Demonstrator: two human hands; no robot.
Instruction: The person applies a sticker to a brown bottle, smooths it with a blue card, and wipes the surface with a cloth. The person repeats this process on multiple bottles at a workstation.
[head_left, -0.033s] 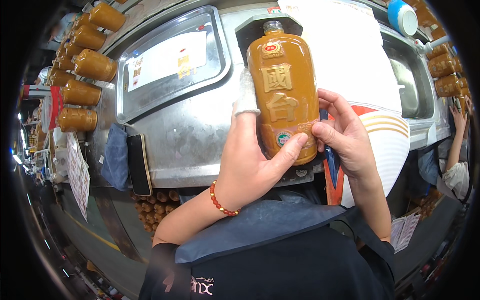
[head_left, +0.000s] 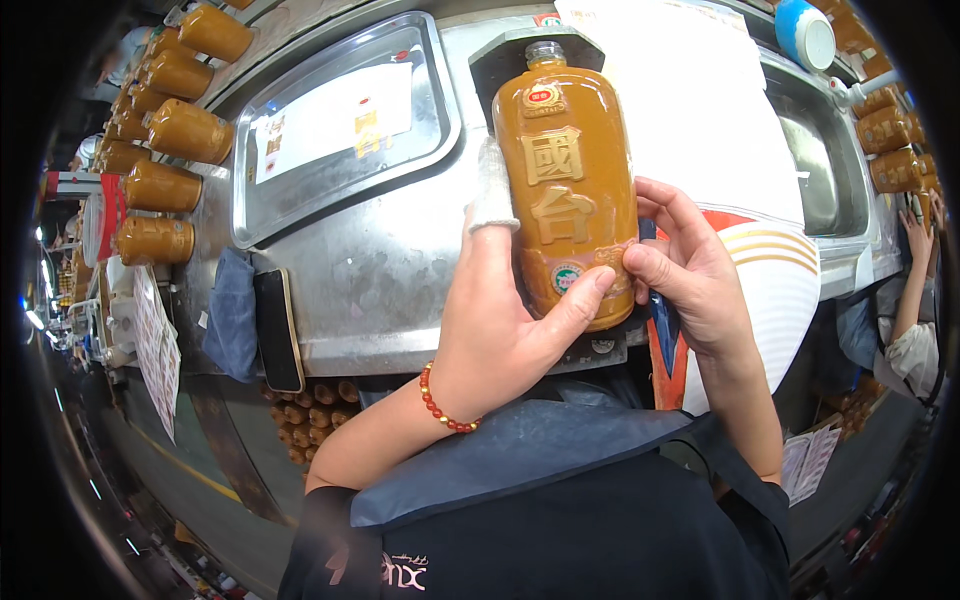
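Note:
An ochre-brown ceramic bottle (head_left: pixel 565 170) with raised gold characters and a small clear cap is held upright over a steel worktable (head_left: pixel 380 290). My left hand (head_left: pixel 500 330) grips it from the left, its thumb across the lower front. The index finger wears a white cloth cot, and a red bead bracelet (head_left: pixel 445 405) sits on the wrist. My right hand (head_left: pixel 690 280) presses on the bottle's right lower edge and also holds a slim dark blue tool (head_left: pixel 662 325) pointing down.
A steel tray (head_left: pixel 340 190) with a white sheet lies behind to the left. Several matching brown bottles (head_left: pixel 185 130) line the left edge, and more stand at the right (head_left: pixel 890 130). A dark phone (head_left: pixel 278 330) and a blue cloth (head_left: pixel 232 315) hang at the table front. Another person's arm (head_left: pixel 910 290) shows far right.

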